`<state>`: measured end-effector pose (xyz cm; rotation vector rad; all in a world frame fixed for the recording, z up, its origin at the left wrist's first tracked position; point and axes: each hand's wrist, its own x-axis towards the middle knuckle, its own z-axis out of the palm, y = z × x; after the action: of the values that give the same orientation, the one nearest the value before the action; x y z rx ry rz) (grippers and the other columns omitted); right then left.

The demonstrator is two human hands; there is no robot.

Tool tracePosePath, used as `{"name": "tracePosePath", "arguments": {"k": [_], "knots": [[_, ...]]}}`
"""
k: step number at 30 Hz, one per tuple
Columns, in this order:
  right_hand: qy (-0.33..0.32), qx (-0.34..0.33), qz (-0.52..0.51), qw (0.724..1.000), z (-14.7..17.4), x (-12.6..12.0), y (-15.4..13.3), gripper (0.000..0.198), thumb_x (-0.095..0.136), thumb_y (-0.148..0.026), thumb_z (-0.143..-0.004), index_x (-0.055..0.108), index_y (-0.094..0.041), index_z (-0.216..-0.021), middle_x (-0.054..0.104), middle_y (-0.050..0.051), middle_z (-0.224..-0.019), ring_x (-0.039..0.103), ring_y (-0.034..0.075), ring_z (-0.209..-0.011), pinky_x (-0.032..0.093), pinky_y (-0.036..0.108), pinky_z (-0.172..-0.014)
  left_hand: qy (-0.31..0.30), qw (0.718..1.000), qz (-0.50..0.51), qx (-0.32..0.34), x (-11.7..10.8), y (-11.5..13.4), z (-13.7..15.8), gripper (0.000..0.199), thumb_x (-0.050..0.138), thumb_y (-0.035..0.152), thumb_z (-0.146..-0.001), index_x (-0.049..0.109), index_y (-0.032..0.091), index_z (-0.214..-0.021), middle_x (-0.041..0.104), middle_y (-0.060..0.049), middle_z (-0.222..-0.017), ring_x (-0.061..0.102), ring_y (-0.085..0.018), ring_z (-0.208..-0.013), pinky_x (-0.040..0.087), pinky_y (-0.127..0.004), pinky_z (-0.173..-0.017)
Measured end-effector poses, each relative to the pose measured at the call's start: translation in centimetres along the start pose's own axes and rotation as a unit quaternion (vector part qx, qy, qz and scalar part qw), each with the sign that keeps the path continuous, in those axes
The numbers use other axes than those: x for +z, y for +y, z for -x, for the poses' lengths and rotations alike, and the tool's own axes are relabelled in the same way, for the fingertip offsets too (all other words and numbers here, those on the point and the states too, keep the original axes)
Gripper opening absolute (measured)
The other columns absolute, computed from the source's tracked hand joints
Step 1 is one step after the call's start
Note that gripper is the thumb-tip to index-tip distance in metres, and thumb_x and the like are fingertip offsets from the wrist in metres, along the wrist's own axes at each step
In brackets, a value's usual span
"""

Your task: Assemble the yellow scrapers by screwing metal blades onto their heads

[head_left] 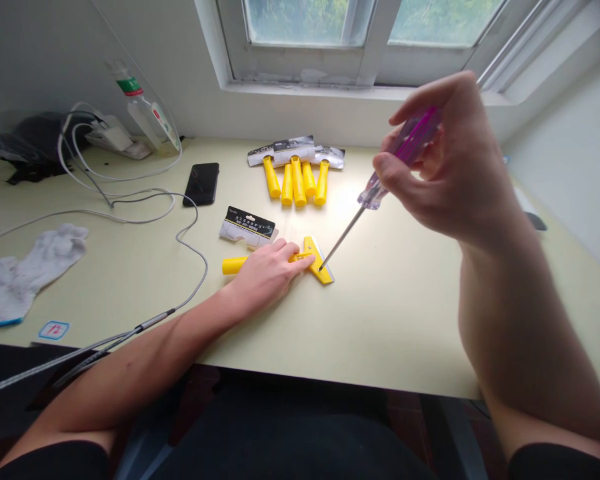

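Note:
A yellow scraper (324, 272) lies flat on the table, its handle to the left and its blade edge to the right. My left hand (270, 272) is closed over the scraper's handle and presses it down, fingertips close to the head. In my right hand (445, 160) is a screwdriver (373, 190) with a clear purple handle, held tilted. Its metal tip meets the scraper head at a small dark spot, which looks like a screw. Just behind my left hand lies a black and clear packaging card (249, 227).
Several packaged yellow scrapers (296, 177) lie at the back near the window. To the left are a black phone (201, 184), grey cables (193, 247), a white glove (35, 270), a plastic bottle (147, 117), a power strip (117, 137) and a small number label (54, 330).

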<state>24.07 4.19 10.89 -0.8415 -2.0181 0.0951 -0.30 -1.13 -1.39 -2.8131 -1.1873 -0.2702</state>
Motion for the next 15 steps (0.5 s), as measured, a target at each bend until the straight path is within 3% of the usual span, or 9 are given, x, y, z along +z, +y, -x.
{"name": "tracePosePath", "arguments": {"k": [5,7,12,15], "knots": [[0.046,0.029,0.149,0.987,0.1,-1.4,-1.7,0.034,0.079,-0.046,-0.073,0.060,-0.024,-0.091,0.057,-0.005,-0.067,0.062,0.015,-0.068,0.055,0.033,-0.071,0.007,1.000,0.001,0.004,-0.1,0.1,0.0,0.039,0.041,0.016,-0.097,0.059,0.024,-0.130,0.060,-0.009,-0.107,0.053,-0.020,-0.092,0.048,-0.033,-0.080],[0.032,0.021,0.163,0.986,0.1,-1.9,-2.3,0.031,0.076,-0.046,-0.076,0.063,-0.025,-0.094,0.060,-0.004,-0.069,0.064,0.018,-0.072,0.055,0.035,-0.073,0.011,1.000,-0.001,0.004,-0.2,0.1,0.0,0.039,0.041,0.016,-0.097,0.059,0.024,-0.130,0.060,-0.009,-0.106,0.053,-0.020,-0.092,0.048,-0.033,-0.081],[-0.118,-0.044,-0.035,0.991,0.1,-2.4,-3.4,0.039,0.065,-0.030,-0.086,0.057,-0.031,-0.124,0.065,0.000,-0.109,0.066,0.018,-0.083,0.059,0.036,-0.074,0.010,1.000,0.002,-0.003,-0.4,0.3,-0.1,0.039,0.041,0.015,-0.097,0.059,0.025,-0.129,0.061,-0.008,-0.106,0.053,-0.020,-0.091,0.048,-0.034,-0.081],[-0.076,-0.028,-0.005,0.997,0.2,-1.8,-3.4,0.026,0.061,-0.031,-0.090,0.059,-0.028,-0.115,0.065,-0.001,-0.098,0.066,0.017,-0.079,0.058,0.036,-0.077,0.009,1.000,0.000,-0.001,-0.3,0.3,0.0,0.039,0.043,0.015,-0.096,0.059,0.025,-0.130,0.061,-0.009,-0.107,0.053,-0.020,-0.092,0.048,-0.033,-0.080]]}}
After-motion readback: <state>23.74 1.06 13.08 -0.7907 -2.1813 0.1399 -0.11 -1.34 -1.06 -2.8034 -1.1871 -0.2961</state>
